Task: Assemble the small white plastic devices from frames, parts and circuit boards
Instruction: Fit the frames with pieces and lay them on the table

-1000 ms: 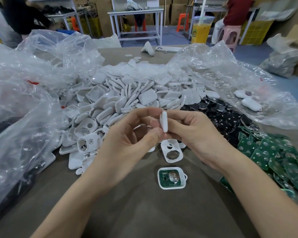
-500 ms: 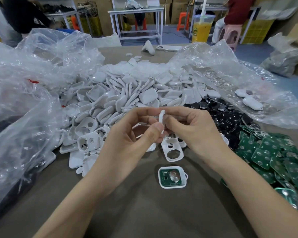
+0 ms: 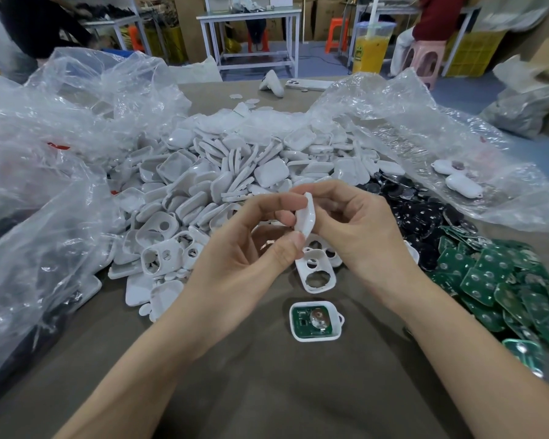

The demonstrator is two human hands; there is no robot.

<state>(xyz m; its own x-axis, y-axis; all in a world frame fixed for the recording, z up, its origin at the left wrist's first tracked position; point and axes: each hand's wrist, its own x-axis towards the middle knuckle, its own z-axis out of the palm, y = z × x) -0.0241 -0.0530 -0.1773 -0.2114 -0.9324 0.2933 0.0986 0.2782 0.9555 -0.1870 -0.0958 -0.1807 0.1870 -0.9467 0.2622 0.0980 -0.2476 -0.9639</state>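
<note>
Both hands meet above the table's middle and hold one small white plastic shell (image 3: 306, 217) on edge. My left hand (image 3: 251, 248) pinches it with thumb and forefinger; my right hand (image 3: 355, 229) grips it from the other side with curled fingers. Just below them lies a white frame with two round holes (image 3: 316, 274). Nearer to me sits a white frame holding a green circuit board (image 3: 314, 321). A big heap of white shells and frames (image 3: 222, 182) fills the table behind the hands.
Green circuit boards (image 3: 501, 283) are piled at the right, with black round parts (image 3: 422, 217) behind them. Crumpled clear plastic bags lie at the left (image 3: 45, 172) and back right (image 3: 425, 128). Two finished white devices (image 3: 460, 182) rest on the right bag. Brown tabletop (image 3: 267, 391) lies near me.
The white shell has turned in my fingers from edge-on and upright to tilted, showing more of its inner face. Both hands have stayed in place.
</note>
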